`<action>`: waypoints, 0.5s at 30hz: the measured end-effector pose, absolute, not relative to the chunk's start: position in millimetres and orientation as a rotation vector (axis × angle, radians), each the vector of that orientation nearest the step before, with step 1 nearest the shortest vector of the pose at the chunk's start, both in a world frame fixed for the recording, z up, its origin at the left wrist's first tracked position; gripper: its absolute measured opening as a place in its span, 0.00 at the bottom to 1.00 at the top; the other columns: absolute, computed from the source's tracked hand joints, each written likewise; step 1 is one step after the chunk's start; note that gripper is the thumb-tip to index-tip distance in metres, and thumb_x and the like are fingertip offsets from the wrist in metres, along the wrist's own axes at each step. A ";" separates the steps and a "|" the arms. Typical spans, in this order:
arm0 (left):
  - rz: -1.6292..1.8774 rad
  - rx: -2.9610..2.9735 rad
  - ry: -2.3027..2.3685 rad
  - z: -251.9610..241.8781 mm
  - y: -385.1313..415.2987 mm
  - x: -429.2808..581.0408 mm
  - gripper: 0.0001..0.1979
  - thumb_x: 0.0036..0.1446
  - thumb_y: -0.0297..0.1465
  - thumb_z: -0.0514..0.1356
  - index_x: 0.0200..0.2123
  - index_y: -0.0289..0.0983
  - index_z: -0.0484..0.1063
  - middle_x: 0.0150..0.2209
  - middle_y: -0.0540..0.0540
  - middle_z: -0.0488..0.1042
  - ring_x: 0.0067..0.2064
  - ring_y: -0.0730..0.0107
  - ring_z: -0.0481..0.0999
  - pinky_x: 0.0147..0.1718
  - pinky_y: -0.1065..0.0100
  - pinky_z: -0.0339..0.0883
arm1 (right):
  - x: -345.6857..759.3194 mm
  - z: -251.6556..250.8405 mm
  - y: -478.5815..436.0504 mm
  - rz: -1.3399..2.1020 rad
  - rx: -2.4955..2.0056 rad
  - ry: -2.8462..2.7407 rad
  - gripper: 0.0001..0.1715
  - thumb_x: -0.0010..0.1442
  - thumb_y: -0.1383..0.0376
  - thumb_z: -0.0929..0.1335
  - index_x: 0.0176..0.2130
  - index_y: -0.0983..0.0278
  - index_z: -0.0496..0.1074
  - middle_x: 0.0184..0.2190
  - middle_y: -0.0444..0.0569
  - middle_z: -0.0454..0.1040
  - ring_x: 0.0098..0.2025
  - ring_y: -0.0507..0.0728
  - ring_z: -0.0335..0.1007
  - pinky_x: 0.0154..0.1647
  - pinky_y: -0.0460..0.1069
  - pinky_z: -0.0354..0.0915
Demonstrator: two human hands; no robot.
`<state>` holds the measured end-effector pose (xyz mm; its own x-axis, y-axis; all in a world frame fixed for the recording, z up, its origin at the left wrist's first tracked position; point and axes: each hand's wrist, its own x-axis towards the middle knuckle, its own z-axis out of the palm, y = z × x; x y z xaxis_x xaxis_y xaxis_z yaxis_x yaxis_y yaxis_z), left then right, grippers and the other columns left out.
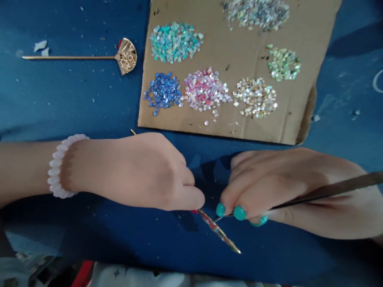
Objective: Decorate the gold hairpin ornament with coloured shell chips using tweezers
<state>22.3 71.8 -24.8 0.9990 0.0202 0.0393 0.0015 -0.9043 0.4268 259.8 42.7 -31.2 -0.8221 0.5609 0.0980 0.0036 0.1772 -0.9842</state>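
My left hand point(149, 175), in a closed grip, holds a gold hairpin whose colourful fan-shaped head point(220, 231) sticks out past the fingers, turned nearly edge-on. The pin's other end point(133, 132) peeks out behind the wrist side, and the shaft between is hidden by the hand. Pinched in the fingers of my right hand point(287, 191) are dark tweezers point(329, 190). Their thin metal tips touch or nearly touch the fan head; whether a chip sits between them is too small to tell.
Beyond the hands, a cardboard sheet point(215, 52) bears several piles of shell-like chips: turquoise point(175, 42), blue point(164, 92), pink point(206, 89), cream point(255, 97), green point(283, 63) and grey point(259, 12). Another gold fan hairpin point(74, 57) lies left of it on the blue table point(89, 103).
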 end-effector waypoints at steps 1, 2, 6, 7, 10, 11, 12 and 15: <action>0.055 2.703 0.017 -24.8 71.6 22.2 0.07 0.56 0.23 0.58 0.28 0.40 0.67 0.21 0.54 0.65 0.22 0.68 0.61 0.20 0.63 0.40 | 260.0 -30.8 42.6 1.687 -0.529 -2.017 0.05 0.66 0.68 0.64 0.37 0.62 0.70 0.34 0.45 0.80 0.38 0.49 0.78 0.40 0.46 0.70; 0.055 2.704 0.016 -24.7 71.4 22.0 0.07 0.56 0.23 0.57 0.28 0.40 0.67 0.21 0.54 0.65 0.22 0.68 0.61 0.20 0.63 0.40 | 260.1 -30.4 42.5 1.687 -0.527 -2.016 0.05 0.65 0.68 0.64 0.37 0.63 0.70 0.34 0.45 0.80 0.38 0.49 0.78 0.40 0.47 0.70; 0.062 2.701 0.012 -23.5 70.8 21.4 0.08 0.57 0.22 0.56 0.28 0.40 0.68 0.21 0.53 0.65 0.22 0.69 0.61 0.20 0.63 0.39 | 259.6 -28.8 43.6 1.690 -0.544 -2.018 0.05 0.62 0.71 0.66 0.36 0.62 0.71 0.34 0.42 0.80 0.37 0.51 0.78 0.39 0.47 0.71; 0.062 2.702 0.012 -23.4 70.7 21.4 0.08 0.57 0.22 0.56 0.28 0.40 0.68 0.21 0.53 0.65 0.22 0.68 0.61 0.20 0.63 0.39 | 259.3 -28.5 44.1 1.690 -0.554 -2.019 0.06 0.61 0.72 0.67 0.36 0.61 0.71 0.34 0.41 0.80 0.36 0.51 0.79 0.38 0.47 0.72; 0.057 2.705 0.013 -23.8 70.7 21.7 0.08 0.57 0.23 0.56 0.28 0.40 0.68 0.21 0.53 0.65 0.22 0.69 0.61 0.20 0.63 0.39 | 258.8 -28.0 45.4 1.686 -0.572 -2.042 0.08 0.59 0.74 0.67 0.35 0.61 0.71 0.34 0.38 0.80 0.35 0.52 0.79 0.37 0.47 0.73; 0.060 2.706 0.015 -24.1 70.6 21.8 0.08 0.57 0.23 0.56 0.28 0.40 0.68 0.21 0.53 0.65 0.22 0.69 0.60 0.20 0.63 0.39 | 258.8 -27.9 45.5 1.681 -0.572 -2.043 0.08 0.59 0.74 0.67 0.35 0.61 0.71 0.34 0.38 0.80 0.35 0.52 0.79 0.37 0.47 0.73; 0.058 2.707 0.018 -24.2 70.5 21.7 0.08 0.57 0.23 0.56 0.28 0.40 0.68 0.21 0.53 0.65 0.22 0.69 0.60 0.20 0.63 0.39 | 258.8 -27.8 45.4 1.678 -0.569 -2.040 0.07 0.59 0.73 0.67 0.35 0.61 0.71 0.34 0.38 0.80 0.35 0.52 0.79 0.37 0.47 0.73; 0.052 2.704 0.022 -24.2 70.1 21.3 0.09 0.57 0.22 0.56 0.28 0.40 0.69 0.21 0.53 0.65 0.22 0.69 0.60 0.20 0.63 0.40 | 258.7 -27.4 45.4 1.677 -0.574 -2.035 0.07 0.60 0.72 0.67 0.36 0.61 0.72 0.34 0.38 0.80 0.35 0.52 0.79 0.37 0.48 0.73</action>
